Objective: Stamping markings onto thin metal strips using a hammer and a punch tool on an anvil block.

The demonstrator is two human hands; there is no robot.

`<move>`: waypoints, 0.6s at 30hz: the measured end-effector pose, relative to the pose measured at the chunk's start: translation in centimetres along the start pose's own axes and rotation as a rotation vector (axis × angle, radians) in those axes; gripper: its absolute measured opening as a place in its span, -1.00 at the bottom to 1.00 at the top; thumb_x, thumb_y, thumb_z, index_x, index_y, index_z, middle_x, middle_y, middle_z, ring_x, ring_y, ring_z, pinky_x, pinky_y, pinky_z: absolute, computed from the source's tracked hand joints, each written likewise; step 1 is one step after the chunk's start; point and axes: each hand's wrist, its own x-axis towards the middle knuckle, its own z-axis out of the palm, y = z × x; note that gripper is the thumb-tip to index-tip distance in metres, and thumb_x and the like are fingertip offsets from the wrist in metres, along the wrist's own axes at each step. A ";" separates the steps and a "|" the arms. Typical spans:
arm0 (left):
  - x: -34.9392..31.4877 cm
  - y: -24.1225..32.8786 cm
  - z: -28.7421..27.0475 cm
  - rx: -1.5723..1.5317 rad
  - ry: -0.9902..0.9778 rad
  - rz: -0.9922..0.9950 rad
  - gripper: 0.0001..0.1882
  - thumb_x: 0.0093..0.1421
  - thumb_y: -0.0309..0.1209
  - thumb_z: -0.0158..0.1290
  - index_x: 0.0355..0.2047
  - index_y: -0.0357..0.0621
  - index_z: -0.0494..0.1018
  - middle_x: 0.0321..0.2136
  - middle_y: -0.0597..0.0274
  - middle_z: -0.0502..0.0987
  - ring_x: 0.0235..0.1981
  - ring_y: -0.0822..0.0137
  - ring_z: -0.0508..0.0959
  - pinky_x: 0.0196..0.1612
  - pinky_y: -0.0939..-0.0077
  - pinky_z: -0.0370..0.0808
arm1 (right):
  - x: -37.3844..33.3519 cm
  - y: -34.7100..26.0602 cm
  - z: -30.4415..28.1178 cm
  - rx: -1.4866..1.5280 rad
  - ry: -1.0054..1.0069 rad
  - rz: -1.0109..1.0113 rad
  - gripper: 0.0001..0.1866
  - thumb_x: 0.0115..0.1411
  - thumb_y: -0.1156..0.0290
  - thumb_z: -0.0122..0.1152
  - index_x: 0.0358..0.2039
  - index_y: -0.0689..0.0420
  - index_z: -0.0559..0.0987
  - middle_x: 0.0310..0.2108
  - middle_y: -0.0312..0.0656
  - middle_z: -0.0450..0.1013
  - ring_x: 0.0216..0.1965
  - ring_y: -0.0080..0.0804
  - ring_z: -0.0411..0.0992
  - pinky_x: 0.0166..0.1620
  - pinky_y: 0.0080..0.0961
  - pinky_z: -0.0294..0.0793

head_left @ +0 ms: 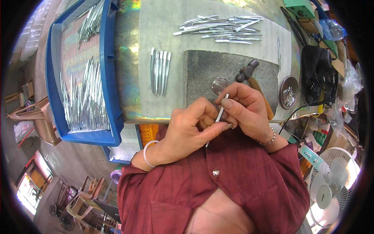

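My left hand (187, 130) and my right hand (243, 109) meet close to my chest and together pinch one slim metal blade-like piece (221, 112). The piece runs diagonally between the fingertips, its top end sticking up by my right index finger. Just beyond my hands lies a dark stone block (210, 72) with a small hammer (249, 74) resting on it. A short row of like metal pieces (159, 72) lies left of the block. A loose pile of them (222, 29) sits at the far side of the table.
A blue tray (107, 70) on the left holds several metal pieces. A round dish of small parts (289, 93) sits right of the block. Black cables and a bag (317, 74) crowd the right side. A white fan (331, 187) stands at the lower right.
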 end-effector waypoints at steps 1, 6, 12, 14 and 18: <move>0.0 0.1 0.1 0.028 0.013 0.023 -0.74 0.01 -0.55 0.23 -0.50 -0.18 0.31 -0.74 0.34 0.42 -0.68 0.66 0.38 -0.62 0.68 0.32 | 0.0 0.0 0.0 -0.004 0.000 -0.004 -0.87 0.25 0.43 0.08 -0.28 0.23 0.47 -0.55 -0.34 0.40 -0.65 -0.78 0.24 -0.59 -0.83 0.20; 0.0 0.2 0.3 0.078 0.029 0.036 -0.75 0.02 -0.55 0.22 -0.50 -0.18 0.31 -0.75 0.34 0.41 -0.69 0.65 0.39 -0.63 0.67 0.33 | -0.1 0.0 -0.1 0.008 -0.005 -0.008 -0.87 0.26 0.43 0.07 -0.29 0.23 0.47 -0.55 -0.34 0.40 -0.65 -0.78 0.24 -0.59 -0.83 0.20; -0.4 0.2 -0.3 -0.188 -0.043 -0.100 -0.79 0.10 -0.54 0.16 -0.31 -0.23 0.34 -0.62 0.32 0.47 -0.59 0.59 0.46 -0.49 0.70 0.41 | -0.3 0.0 -0.2 0.053 0.045 -0.029 -0.90 0.25 0.46 0.07 -0.32 0.22 0.46 -0.58 -0.30 0.41 -0.69 -0.75 0.25 -0.62 -0.82 0.21; -0.6 0.3 -0.5 -0.354 -0.023 -0.096 -0.76 0.12 -0.56 0.13 -0.23 -0.26 0.34 -0.54 0.29 0.49 -0.53 0.56 0.49 -0.42 0.69 0.45 | -0.4 0.0 -0.2 0.105 0.075 -0.061 -0.92 0.24 0.47 0.07 -0.32 0.22 0.46 -0.58 -0.29 0.42 -0.70 -0.74 0.25 -0.63 -0.82 0.21; -1.4 -0.3 -2.0 -0.631 0.005 0.034 -0.67 0.14 -0.63 0.04 -0.07 -0.31 0.29 -0.36 0.10 0.49 -0.33 0.38 0.54 -0.23 0.51 0.55 | -0.3 0.3 0.1 0.155 0.060 -0.095 -0.93 0.23 0.50 0.06 -0.31 0.22 0.45 -0.56 -0.25 0.44 -0.70 -0.72 0.27 -0.63 -0.80 0.23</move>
